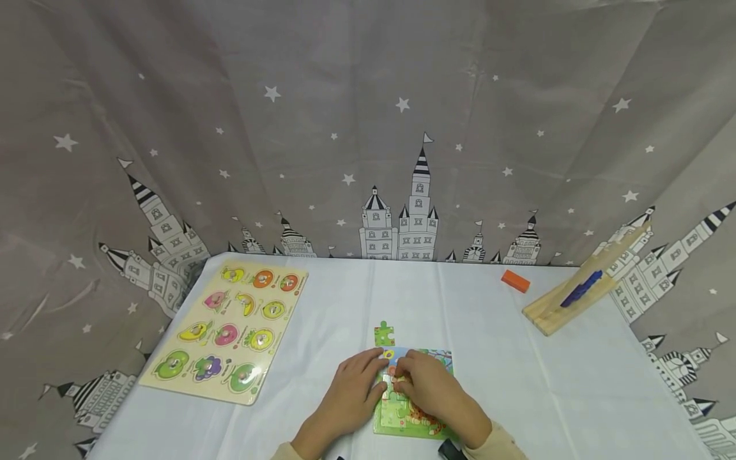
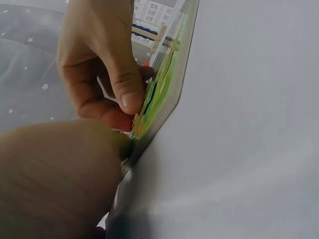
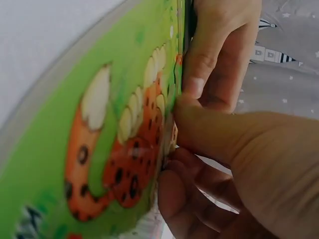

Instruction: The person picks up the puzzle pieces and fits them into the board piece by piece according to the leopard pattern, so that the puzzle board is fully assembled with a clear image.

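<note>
A jigsaw puzzle (image 1: 386, 429) with a spotted orange animal on green lies flat near the table's front edge. My right hand (image 1: 432, 385) is over its middle, with the thumb and curled fingers pinching a puzzle piece (image 3: 174, 135) at the surface. Only that piece's edge shows; the fingers hide the rest. The left hand (image 1: 353, 391) rests along the puzzle's left side, its fingers fairly straight and touching the border. Just beyond the puzzle's upper left corner lies a loose green puzzle piece (image 1: 383, 335).
On the left of the white table lies a wooden fruit peg board (image 1: 255, 358). At the back right are an orange block (image 1: 515, 281) and a wooden plank (image 1: 543, 314) with a dark blue strip (image 1: 582, 289). A grey castle-print curtain (image 1: 322, 217) hangs behind.
</note>
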`<act>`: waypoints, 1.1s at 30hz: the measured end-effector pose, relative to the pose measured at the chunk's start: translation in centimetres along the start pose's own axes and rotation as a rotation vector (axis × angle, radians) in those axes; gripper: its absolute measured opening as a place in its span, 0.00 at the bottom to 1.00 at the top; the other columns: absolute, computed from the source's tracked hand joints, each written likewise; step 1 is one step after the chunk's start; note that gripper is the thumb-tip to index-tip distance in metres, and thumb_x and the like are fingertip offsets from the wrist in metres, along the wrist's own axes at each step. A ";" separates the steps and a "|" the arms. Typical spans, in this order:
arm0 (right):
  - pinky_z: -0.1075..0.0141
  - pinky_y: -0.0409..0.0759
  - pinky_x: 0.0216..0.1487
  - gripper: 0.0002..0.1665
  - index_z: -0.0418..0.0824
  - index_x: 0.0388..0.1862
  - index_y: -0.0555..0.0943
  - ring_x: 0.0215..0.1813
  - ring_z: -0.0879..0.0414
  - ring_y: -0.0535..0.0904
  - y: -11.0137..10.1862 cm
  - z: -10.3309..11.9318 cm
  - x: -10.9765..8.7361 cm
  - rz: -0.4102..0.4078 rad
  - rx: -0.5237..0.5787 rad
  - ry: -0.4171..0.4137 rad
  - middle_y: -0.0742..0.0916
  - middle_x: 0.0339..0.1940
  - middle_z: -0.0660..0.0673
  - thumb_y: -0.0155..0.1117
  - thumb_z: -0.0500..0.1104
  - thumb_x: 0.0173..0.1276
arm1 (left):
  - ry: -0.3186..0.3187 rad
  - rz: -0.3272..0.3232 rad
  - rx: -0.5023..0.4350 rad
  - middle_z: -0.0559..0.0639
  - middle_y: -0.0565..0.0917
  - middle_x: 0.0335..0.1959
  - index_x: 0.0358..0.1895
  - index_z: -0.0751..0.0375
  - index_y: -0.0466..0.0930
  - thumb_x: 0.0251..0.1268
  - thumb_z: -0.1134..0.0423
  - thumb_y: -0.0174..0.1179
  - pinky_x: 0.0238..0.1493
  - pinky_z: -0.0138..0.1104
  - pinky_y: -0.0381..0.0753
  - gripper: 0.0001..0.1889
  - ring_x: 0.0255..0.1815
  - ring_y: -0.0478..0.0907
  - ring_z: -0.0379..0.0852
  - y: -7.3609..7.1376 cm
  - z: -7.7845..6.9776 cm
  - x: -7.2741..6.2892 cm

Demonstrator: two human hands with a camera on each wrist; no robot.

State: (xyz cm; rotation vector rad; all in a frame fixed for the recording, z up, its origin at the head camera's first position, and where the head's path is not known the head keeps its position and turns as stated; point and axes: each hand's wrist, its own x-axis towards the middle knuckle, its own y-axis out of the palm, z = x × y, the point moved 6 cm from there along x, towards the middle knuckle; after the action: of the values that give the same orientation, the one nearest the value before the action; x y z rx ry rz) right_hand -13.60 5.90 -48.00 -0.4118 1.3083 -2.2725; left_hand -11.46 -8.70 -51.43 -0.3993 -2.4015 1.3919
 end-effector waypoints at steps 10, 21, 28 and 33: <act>0.72 0.75 0.34 0.17 0.44 0.43 0.85 0.31 0.68 0.70 0.1 0.4 -0.3 0.092 -0.047 -0.034 0.80 0.36 0.55 0.80 0.49 0.59 | -0.054 -0.124 -0.038 0.48 0.77 0.67 0.56 0.48 0.81 0.69 0.56 0.63 0.65 0.55 0.73 0.14 0.69 0.73 0.51 -0.1 0.1 0.6; 0.73 0.75 0.35 0.09 0.45 0.39 0.84 0.32 0.70 0.71 -0.5 -0.1 0.4 0.114 0.087 -0.105 0.83 0.34 0.55 0.72 0.47 0.68 | -0.056 -0.115 -0.062 0.48 0.78 0.66 0.55 0.50 0.82 0.69 0.56 0.64 0.62 0.55 0.74 0.14 0.67 0.74 0.51 -0.2 0.1 1.0; 0.64 0.79 0.41 0.19 0.40 0.55 0.84 0.39 0.61 0.76 -1.9 -2.9 4.7 0.079 0.073 -0.004 0.85 0.42 0.49 0.72 0.47 0.69 | 0.026 0.148 -0.061 0.48 0.67 0.78 0.73 0.48 0.72 0.65 0.36 0.63 0.73 0.56 0.67 0.36 0.77 0.65 0.53 -0.5 1.2 0.5; 0.56 0.82 0.53 0.32 0.39 0.64 0.81 0.47 0.55 0.80 -1.4 -3.7 7.7 0.089 0.009 0.023 0.84 0.50 0.45 0.76 0.50 0.64 | 0.077 0.300 -0.004 0.51 0.55 0.84 0.81 0.49 0.58 0.36 0.24 0.73 0.81 0.56 0.55 0.65 0.83 0.56 0.56 -0.4 1.0 -0.2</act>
State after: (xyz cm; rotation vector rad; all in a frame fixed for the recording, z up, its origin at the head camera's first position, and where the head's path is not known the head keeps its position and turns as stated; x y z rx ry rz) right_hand -22.24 4.97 -48.48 -0.3192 1.3006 -2.2152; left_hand -11.73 -9.78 -51.57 -0.8267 -2.3536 1.4614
